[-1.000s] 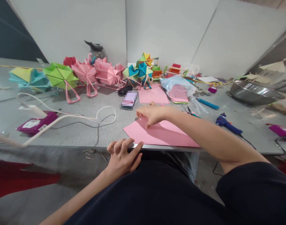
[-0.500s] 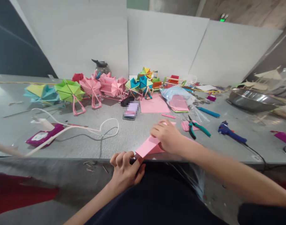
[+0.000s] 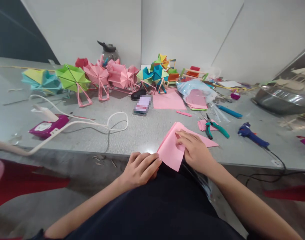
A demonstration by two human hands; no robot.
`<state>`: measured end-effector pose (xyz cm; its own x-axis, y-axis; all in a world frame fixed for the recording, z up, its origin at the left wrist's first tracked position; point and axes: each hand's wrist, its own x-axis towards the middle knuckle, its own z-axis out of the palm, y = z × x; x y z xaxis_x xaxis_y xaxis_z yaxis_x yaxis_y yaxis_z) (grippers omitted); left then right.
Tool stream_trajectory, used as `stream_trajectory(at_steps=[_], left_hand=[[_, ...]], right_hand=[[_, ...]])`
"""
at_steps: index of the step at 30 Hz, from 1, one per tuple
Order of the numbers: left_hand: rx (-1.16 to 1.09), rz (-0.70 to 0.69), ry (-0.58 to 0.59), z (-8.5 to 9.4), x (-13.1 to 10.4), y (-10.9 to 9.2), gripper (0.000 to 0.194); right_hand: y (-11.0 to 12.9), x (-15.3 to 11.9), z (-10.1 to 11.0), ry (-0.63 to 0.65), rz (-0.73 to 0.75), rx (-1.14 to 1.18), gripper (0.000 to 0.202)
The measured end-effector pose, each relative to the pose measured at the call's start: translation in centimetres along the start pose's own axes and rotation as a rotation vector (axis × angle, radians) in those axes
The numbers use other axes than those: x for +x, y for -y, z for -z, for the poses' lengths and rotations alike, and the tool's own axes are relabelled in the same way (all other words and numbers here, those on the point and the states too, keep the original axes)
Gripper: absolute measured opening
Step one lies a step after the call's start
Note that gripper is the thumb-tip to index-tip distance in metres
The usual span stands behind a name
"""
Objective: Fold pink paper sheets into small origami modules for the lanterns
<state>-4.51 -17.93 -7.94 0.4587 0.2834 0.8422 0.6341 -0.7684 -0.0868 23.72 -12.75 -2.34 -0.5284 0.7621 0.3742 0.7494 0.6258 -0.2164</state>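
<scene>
A sheet of pink paper (image 3: 170,151) lies at the table's front edge, its lower corner hanging over my lap. Creased or layered parts of it stick out towards the right. My left hand (image 3: 141,169) pinches its left edge, thumb hidden underneath. My right hand (image 3: 197,150) has its bent fingers gripping the paper's right side from above. Just beyond my right hand are green-handled pliers (image 3: 218,129) and a small stack of pink slips (image 3: 201,125). A pink cutter-like strip (image 3: 184,113) lies farther back.
Several folded-paper lanterns (image 3: 72,77) line the back. A phone (image 3: 142,105), a large pink sheet (image 3: 169,99) and a plastic bag (image 3: 196,89) lie mid-table. On the left are a purple power strip (image 3: 47,126) and white cable; on the right, a blue glue gun (image 3: 252,134) and metal basin (image 3: 283,101).
The pink paper has gone from a narrow folded strip to a wider, opened shape. My right hand has shifted right along it. The view has tilted downward.
</scene>
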Motion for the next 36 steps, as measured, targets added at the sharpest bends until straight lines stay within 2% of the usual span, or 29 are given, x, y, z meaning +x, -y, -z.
stream_trajectory(at_steps=[4,7,9,13,17,21,24,26,29,36], left_hand=[[0.082,0.061,0.069,-0.3,0.2,-0.1,0.037],[0.114,0.096,0.081,-0.3,0.1,-0.1,0.032],[0.117,0.119,0.081,-0.2,0.1,-0.1,0.031],[0.089,0.145,0.086,0.0,0.0,-0.2,0.032],[0.059,0.148,0.076,-0.2,-0.2,-0.2,0.037],[0.045,0.164,0.066,-0.5,-0.4,-0.2,0.044],[0.040,0.167,0.059,-0.7,-0.5,-0.2,0.055],[0.039,0.168,0.030,-0.7,-0.5,-0.2,0.055],[0.032,0.168,-0.002,-0.8,-0.6,-0.1,0.051],[0.021,0.173,0.035,-0.6,-0.8,0.0,0.056]], right_hand=[[0.2,0.3,0.5,0.003,-0.015,0.086,0.039],[0.8,1.2,0.8,-0.033,-0.068,0.138,0.022],[1.5,1.9,0.7,-0.078,-0.113,0.097,0.018],[2.7,3.0,0.1,-0.074,-0.116,-0.013,0.027],[3.2,3.3,-0.7,0.023,-0.080,0.001,0.046],[3.5,3.5,-1.3,0.122,-0.092,0.017,0.051],[3.6,3.6,-1.6,0.183,-0.093,-0.009,0.062],[3.6,3.6,-1.6,0.213,-0.093,-0.029,0.068],[3.5,3.6,-1.7,0.247,-0.095,-0.050,0.072],[2.8,3.6,-1.8,0.298,-0.076,-0.054,0.069]])
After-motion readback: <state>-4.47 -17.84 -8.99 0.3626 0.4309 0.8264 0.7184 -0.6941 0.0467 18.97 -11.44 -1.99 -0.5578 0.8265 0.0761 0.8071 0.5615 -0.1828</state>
